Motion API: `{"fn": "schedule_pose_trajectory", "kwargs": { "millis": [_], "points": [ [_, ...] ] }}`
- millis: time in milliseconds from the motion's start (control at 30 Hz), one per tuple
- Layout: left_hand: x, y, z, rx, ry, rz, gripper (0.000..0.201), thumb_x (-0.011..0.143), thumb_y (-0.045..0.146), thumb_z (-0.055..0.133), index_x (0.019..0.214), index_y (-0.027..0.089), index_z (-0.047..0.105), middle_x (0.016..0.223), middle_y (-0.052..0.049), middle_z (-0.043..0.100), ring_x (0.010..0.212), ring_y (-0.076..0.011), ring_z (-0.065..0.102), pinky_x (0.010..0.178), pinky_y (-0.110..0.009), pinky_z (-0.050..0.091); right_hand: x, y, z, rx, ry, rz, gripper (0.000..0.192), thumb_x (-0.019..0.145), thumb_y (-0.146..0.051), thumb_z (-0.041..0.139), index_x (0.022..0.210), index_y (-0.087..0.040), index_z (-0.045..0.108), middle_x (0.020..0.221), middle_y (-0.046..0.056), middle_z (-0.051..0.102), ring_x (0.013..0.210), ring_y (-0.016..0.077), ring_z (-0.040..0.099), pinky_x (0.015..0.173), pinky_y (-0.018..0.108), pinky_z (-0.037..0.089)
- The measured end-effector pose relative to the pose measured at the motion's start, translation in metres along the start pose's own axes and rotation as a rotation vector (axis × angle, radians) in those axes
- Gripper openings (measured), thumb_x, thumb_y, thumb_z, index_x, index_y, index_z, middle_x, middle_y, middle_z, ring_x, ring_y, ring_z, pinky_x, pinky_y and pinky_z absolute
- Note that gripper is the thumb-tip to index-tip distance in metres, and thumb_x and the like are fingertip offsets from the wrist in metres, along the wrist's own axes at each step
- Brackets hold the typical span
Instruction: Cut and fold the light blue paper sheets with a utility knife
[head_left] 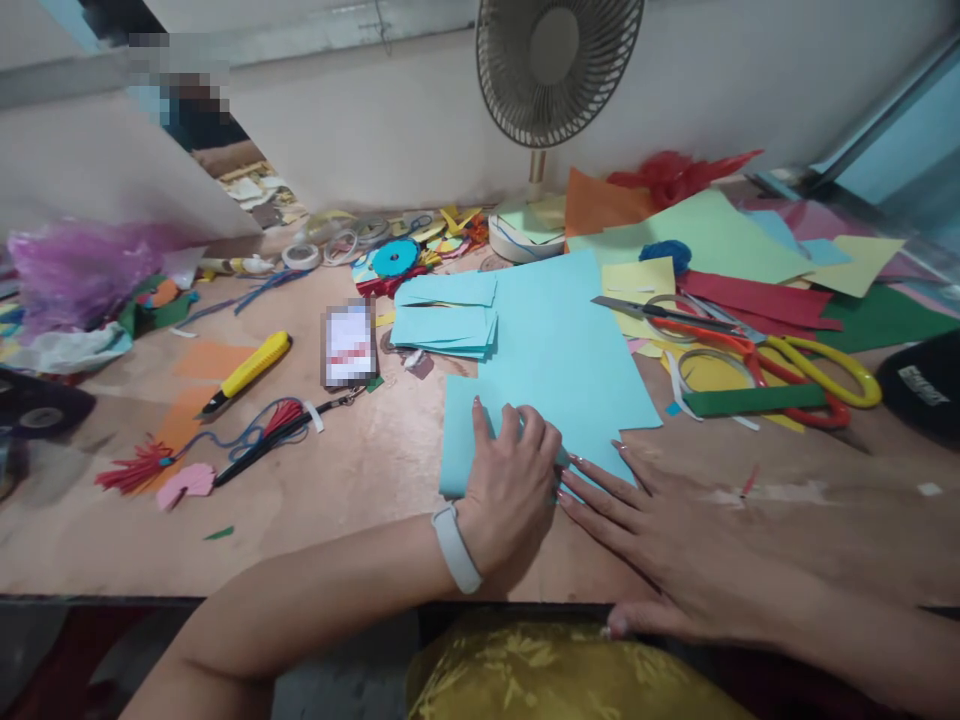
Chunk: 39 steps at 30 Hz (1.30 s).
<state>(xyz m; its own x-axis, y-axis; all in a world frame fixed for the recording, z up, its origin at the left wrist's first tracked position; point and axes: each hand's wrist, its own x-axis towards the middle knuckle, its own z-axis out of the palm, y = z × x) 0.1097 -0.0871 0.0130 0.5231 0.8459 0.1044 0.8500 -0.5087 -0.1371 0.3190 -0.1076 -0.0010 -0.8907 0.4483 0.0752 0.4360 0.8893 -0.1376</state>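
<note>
A light blue paper sheet (547, 350) lies on the wooden table (360, 490). My left hand (514, 480), with a white band on its wrist, presses down on the sheet's near edge with fingers curled over the paper. Flat beside it, my right hand (660, 540) touches the sheet's near right corner with its fingertips, fingers spread. A stack of cut light blue paper pieces (446, 318) sits just behind the sheet on the left.
Scissors (675, 315) and yellow-handled scissors (817, 375) lie on coloured papers at right. A yellow utility knife (247, 372), a red tassel (135, 470) and a pink paper shape (184, 483) lie at left. A fan (551, 70) stands at the back, tape rolls (330, 245) beside it.
</note>
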Motion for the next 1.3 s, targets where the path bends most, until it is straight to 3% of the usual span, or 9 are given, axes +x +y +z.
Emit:
{"fn": "schedule_pose_trajectory", "kwargs": {
  "millis": [167,367,633,767,867,967,1067,1200,1300],
  "points": [
    [-0.019,-0.023,0.003,-0.063,-0.023,-0.015,0.038,0.098,0.021,0.04,0.132,0.01,0.054,0.14,-0.02,0.051,0.129,-0.0384,0.045,0.111,-0.072,0.02,-0.006,0.003,-0.003,0.018,0.022,-0.024,0.088,0.09,-0.069,0.045,0.155,-0.013,0.028,0.152,0.018,0.044,0.14,0.0384,0.04,0.111,0.065,0.026],
    [-0.059,-0.065,0.011,-0.055,0.03,-0.15,0.055,0.101,0.025,0.037,0.156,0.022,0.029,0.163,-0.012,0.024,0.15,-0.0366,0.018,0.115,-0.069,0.006,-0.028,0.005,-0.008,-0.023,0.049,0.056,0.096,0.088,-0.068,0.049,0.159,-0.018,0.008,0.152,0.014,0.044,0.136,0.0403,0.044,0.101,0.061,0.042],
    [-0.084,-0.098,0.02,-0.061,0.046,-0.1,0.058,0.101,0.028,0.04,0.158,0.027,0.026,0.161,-0.008,0.029,0.149,-0.0324,0.024,0.12,-0.058,0.009,-0.051,0.002,-0.009,-0.096,0.097,0.147,0.103,0.084,-0.069,0.055,0.159,-0.019,0.006,0.146,0.015,0.051,0.125,0.0389,0.057,0.088,0.057,0.052],
    [-0.075,-0.107,0.018,-0.097,0.06,-0.012,0.057,0.102,0.041,0.043,0.155,0.023,0.034,0.159,-0.01,0.033,0.146,-0.032,0.031,0.121,-0.054,0.017,-0.051,0.003,-0.012,-0.1,0.125,0.193,0.093,0.089,-0.057,0.058,0.159,-0.02,0.01,0.145,0.013,0.054,0.125,0.0344,0.058,0.09,0.052,0.054],
    [-0.058,-0.105,0.01,-0.184,0.065,0.065,0.072,0.098,0.061,0.045,0.154,0.018,0.033,0.158,-0.015,0.035,0.145,-0.0323,0.034,0.118,-0.05,0.028,-0.039,0.011,-0.015,-0.059,0.25,0.313,0.07,0.093,-0.043,0.058,0.154,-0.022,0.033,0.136,0.013,0.063,0.117,0.0304,0.064,0.092,0.046,0.056],
    [-0.039,-0.096,0.003,-0.278,0.038,0.175,0.081,0.094,0.07,0.044,0.154,0.018,0.033,0.159,-0.016,0.032,0.146,-0.034,0.031,0.116,-0.05,0.031,-0.014,0.03,-0.021,0.071,0.321,0.477,0.044,0.095,-0.042,0.054,0.132,-0.019,0.059,0.124,0.014,0.069,0.112,0.0293,0.065,0.093,0.045,0.055],
    [-0.02,-0.089,0.006,-0.327,-0.023,0.221,0.094,0.086,0.079,0.045,0.155,0.017,0.03,0.16,-0.019,0.028,0.147,-0.0376,0.028,0.116,-0.057,0.028,0.017,0.057,-0.029,0.164,0.324,0.589,0.039,0.095,-0.043,0.054,0.124,-0.019,0.061,0.124,0.015,0.066,0.115,0.0289,0.062,0.095,0.044,0.053],
    [0.0,-0.093,0.013,-0.371,-0.074,0.171,0.114,0.072,0.087,0.054,0.155,0.013,0.03,0.157,-0.024,0.03,0.143,-0.0421,0.033,0.111,-0.058,0.034,0.051,0.084,-0.04,0.196,0.133,0.665,0.051,0.081,-0.049,0.07,0.119,-0.017,0.062,0.112,0.013,0.067,0.105,0.0302,0.062,0.084,0.042,0.051],
    [0.009,-0.099,0.012,-0.381,-0.094,0.123,0.122,0.062,0.087,0.064,0.152,0.01,0.036,0.149,-0.027,0.041,0.134,-0.0436,0.043,0.107,-0.056,0.039,0.063,0.093,-0.044,0.242,-0.009,0.663,0.039,0.079,-0.046,0.071,0.106,-0.018,0.064,0.085,0.005,0.066,0.08,0.0237,0.061,0.067,0.034,0.044]
  ]
}}
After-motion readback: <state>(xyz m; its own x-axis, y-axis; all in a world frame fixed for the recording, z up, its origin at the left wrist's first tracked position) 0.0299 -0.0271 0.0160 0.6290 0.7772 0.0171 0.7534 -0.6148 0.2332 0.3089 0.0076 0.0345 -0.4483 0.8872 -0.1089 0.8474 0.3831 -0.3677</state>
